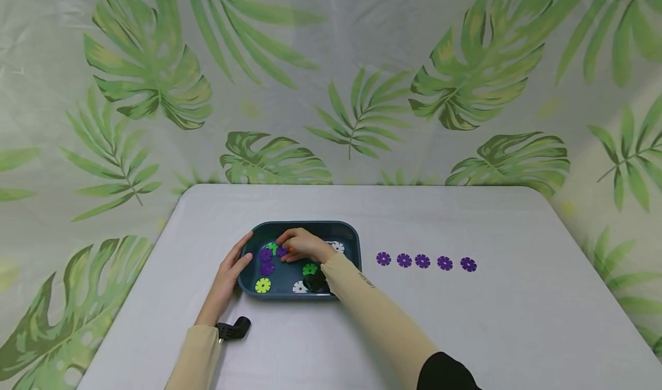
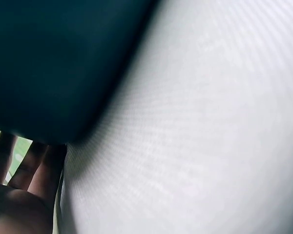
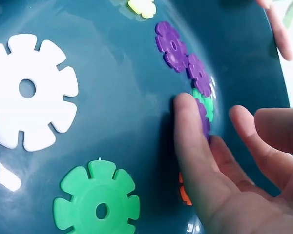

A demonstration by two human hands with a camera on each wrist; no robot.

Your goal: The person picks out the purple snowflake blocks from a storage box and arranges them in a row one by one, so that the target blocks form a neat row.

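Observation:
A dark blue tray (image 1: pixel 289 292) holds several notched plastic discs. My left hand (image 1: pixel 227 275) grips the tray's left rim, thumb at the edge, fingers along the outer wall. In the left wrist view, that hand's fingers (image 2: pixel 34 170) show beside the dark wall. Inside the tray is my right hand (image 1: pixel 305 244), thumb and fingers spread around a purple disc (image 3: pixel 203 117) at the left end. The thumb partly hides this disc, which overlaps a green disc (image 3: pixel 205 101). Two more purple discs (image 3: pixel 171 44) lie alongside, and an orange disc (image 3: pixel 184 192) peeks from under the hand.
Five purple discs, the middle one (image 1: pixel 422 261) among them, form a row on the white table (image 1: pixel 517 321) right of the tray. Also in the tray are a yellow-green disc (image 1: pixel 262 285), a large green disc (image 3: pixel 97 200) and white discs (image 3: pixel 34 90). A leaf-patterned cloth (image 1: pixel 362 45) hangs behind.

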